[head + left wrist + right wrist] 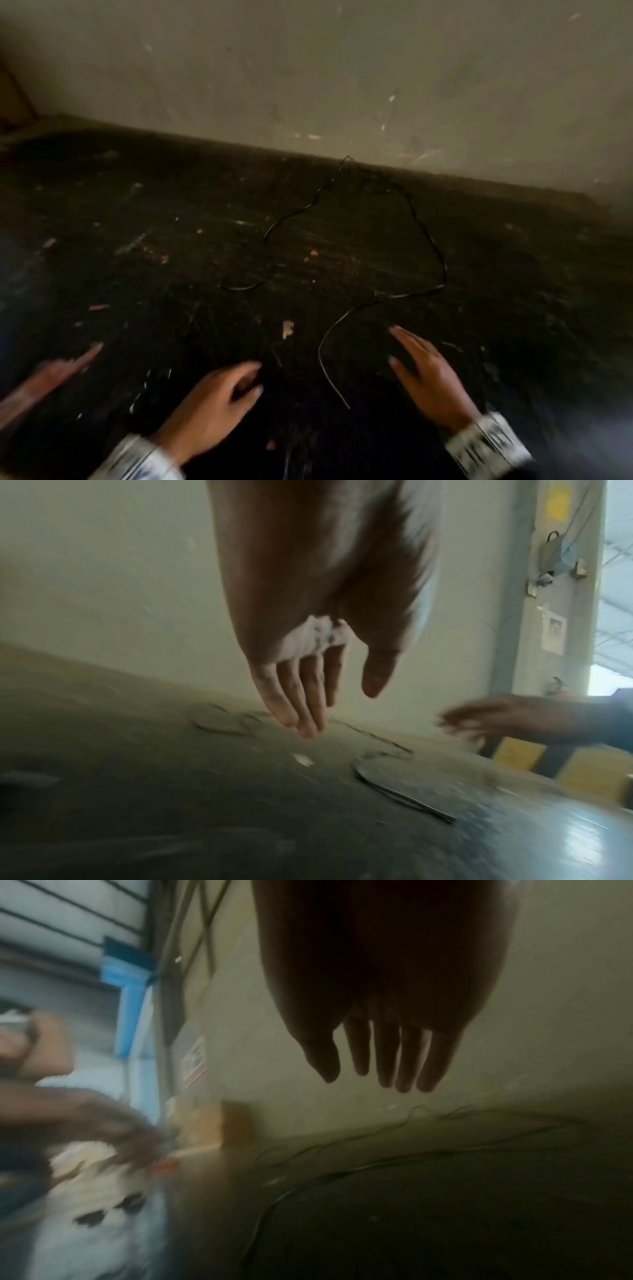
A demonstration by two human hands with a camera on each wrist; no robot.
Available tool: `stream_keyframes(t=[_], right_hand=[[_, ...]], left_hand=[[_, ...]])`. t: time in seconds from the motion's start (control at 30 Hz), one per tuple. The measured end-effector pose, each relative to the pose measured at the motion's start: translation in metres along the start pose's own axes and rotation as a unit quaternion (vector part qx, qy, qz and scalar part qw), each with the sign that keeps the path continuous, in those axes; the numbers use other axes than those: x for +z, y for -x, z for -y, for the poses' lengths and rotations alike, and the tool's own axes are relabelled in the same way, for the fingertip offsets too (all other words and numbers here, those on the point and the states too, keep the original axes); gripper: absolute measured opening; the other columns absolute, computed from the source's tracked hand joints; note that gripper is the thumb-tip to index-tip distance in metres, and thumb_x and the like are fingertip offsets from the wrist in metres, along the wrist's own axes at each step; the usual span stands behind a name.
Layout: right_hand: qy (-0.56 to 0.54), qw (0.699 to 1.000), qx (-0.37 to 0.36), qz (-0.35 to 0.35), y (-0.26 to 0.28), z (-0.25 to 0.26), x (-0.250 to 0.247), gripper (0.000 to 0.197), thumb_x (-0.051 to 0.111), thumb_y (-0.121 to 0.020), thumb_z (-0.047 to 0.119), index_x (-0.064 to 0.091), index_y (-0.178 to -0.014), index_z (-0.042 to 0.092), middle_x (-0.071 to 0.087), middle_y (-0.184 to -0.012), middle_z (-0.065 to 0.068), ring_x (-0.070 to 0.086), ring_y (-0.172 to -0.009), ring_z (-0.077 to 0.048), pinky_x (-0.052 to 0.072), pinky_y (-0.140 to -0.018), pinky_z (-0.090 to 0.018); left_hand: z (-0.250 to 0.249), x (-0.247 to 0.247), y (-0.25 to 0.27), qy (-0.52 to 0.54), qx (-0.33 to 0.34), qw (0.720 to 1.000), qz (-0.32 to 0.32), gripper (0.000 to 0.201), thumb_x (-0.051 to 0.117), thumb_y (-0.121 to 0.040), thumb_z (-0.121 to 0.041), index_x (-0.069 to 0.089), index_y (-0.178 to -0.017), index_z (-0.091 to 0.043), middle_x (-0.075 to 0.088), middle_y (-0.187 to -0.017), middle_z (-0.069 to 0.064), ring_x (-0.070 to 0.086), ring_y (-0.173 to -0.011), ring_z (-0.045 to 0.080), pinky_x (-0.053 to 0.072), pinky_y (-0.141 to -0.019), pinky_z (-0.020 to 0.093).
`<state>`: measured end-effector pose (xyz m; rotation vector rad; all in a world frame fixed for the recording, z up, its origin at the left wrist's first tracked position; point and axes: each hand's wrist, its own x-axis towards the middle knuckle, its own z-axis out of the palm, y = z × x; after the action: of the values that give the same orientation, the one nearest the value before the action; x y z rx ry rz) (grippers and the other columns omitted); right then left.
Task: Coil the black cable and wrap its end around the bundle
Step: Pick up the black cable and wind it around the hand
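Note:
A thin black cable (404, 295) lies uncoiled in a big loose loop on the dark tabletop (171, 240), running back to the wall. Its free near end (342, 401) lies between my two hands. My left hand (253, 377) hovers just left of that end with loosely bent fingers and holds nothing. Right of the end, my right hand (400, 346) hovers with straight fingers, also holding nothing. The left wrist view shows the left hand (337, 693) above the table and the cable (394, 795). In the right wrist view, the right hand (358, 1069) hangs over the cable (411, 1158).
Another hand (68, 366) with a pointing finger reaches in over the table at the lower left. Small scraps and debris (287, 329) dot the tabletop. A pale wall (342, 85) closes off the table's far edge. The frames are motion-blurred.

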<state>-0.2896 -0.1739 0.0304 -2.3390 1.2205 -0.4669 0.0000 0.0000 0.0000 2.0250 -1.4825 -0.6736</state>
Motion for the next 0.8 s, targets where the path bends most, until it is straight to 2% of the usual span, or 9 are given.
stream_keyframes(t=[0.07,0.13,0.27,0.33,0.4,0.57,0.67,0.73,0.8], right_hand=[[0.038,0.994,-0.022,0.103,-0.032,0.015,0.018,0.051,0.048,-0.094,0.026,0.031,-0.143,0.027,0.033,-0.151,0.006,0.030,-0.139,-0.013,0.026,-0.112,-0.028],[0.074,0.983,-0.044,0.164,-0.060,0.028,0.036,0.051,0.045,-0.095,0.019,0.031,-0.143,0.025,0.033,-0.153,0.001,0.031,-0.139,-0.017,0.027,-0.113,-0.034],[0.130,0.966,-0.086,0.207,-0.086,0.027,0.067,0.052,0.048,-0.089,0.009,0.040,-0.139,0.019,0.038,-0.150,-0.008,0.037,-0.136,-0.023,0.033,-0.111,-0.041],[0.154,0.961,-0.096,0.209,-0.092,0.027,0.071,0.047,0.050,-0.089,0.013,0.045,-0.136,0.018,0.043,-0.146,-0.010,0.041,-0.132,-0.027,0.036,-0.109,-0.041],[0.164,0.958,-0.102,0.210,-0.095,0.024,0.076,0.041,0.049,-0.091,0.018,0.050,-0.131,0.019,0.048,-0.139,-0.010,0.045,-0.126,-0.029,0.038,-0.105,-0.042],[0.169,0.959,-0.101,0.203,-0.098,0.017,0.079,0.043,0.049,-0.090,0.022,0.045,-0.133,0.019,0.045,-0.134,-0.011,0.044,-0.122,-0.029,0.039,-0.102,-0.041],[0.188,0.957,-0.131,0.180,-0.098,0.015,0.074,0.031,0.048,-0.092,0.022,0.058,-0.120,0.016,0.050,-0.124,-0.011,0.047,-0.115,-0.028,0.040,-0.097,-0.038],[0.183,0.958,-0.151,0.159,-0.097,0.011,0.066,0.026,0.046,-0.093,0.022,0.063,-0.111,0.015,0.055,-0.119,-0.009,0.050,-0.111,-0.026,0.040,-0.093,-0.037],[0.167,0.960,-0.164,0.154,-0.097,0.008,0.059,0.024,0.049,-0.091,0.019,0.063,-0.110,0.017,0.058,-0.119,-0.007,0.051,-0.112,-0.024,0.041,-0.094,-0.036]], left_hand=[[-0.025,0.025,-0.038,-0.028,0.012,0.999,-0.017,0.052,0.058,-0.083,-0.045,0.056,-0.129,-0.019,0.064,-0.124,-0.003,0.059,-0.115,0.010,0.042,-0.098,0.021],[-0.045,0.050,-0.071,-0.088,0.011,0.996,0.013,0.050,0.053,-0.089,-0.041,0.050,-0.133,-0.017,0.058,-0.132,0.004,0.054,-0.122,0.020,0.041,-0.101,0.029],[-0.054,0.082,-0.107,-0.240,-0.005,0.970,0.031,0.041,0.046,-0.089,-0.039,0.053,-0.122,-0.015,0.057,-0.125,0.010,0.051,-0.120,0.029,0.035,-0.104,0.037],[-0.058,0.088,-0.114,-0.296,-0.007,0.955,0.015,0.037,0.043,-0.089,-0.033,0.054,-0.119,-0.014,0.058,-0.123,0.011,0.052,-0.119,0.029,0.027,-0.109,0.039],[-0.055,0.092,-0.119,-0.308,-0.017,0.951,0.014,0.033,0.041,-0.091,-0.026,0.054,-0.118,-0.013,0.057,-0.124,0.010,0.051,-0.119,0.028,0.028,-0.108,0.038],[-0.051,0.087,-0.121,-0.208,-0.031,0.977,0.047,0.032,0.041,-0.090,-0.017,0.049,-0.120,-0.007,0.055,-0.127,0.013,0.050,-0.121,0.028,0.038,-0.097,0.035],[-0.052,0.075,-0.117,-0.082,-0.047,0.994,0.051,0.014,0.048,-0.086,-0.009,0.051,-0.092,-0.021,0.060,-0.110,0.014,0.055,-0.110,0.030,0.039,-0.090,0.033],[-0.050,0.065,-0.114,-0.001,-0.068,0.998,0.013,0.026,0.052,-0.081,-0.005,0.046,-0.077,-0.030,0.062,-0.103,0.011,0.060,-0.098,0.027,0.045,-0.088,0.032],[-0.050,0.057,-0.111,0.035,-0.081,0.996,-0.028,0.016,0.056,-0.081,-0.008,0.057,-0.085,-0.024,0.065,-0.104,0.011,0.063,-0.096,0.024,0.049,-0.089,0.035]])
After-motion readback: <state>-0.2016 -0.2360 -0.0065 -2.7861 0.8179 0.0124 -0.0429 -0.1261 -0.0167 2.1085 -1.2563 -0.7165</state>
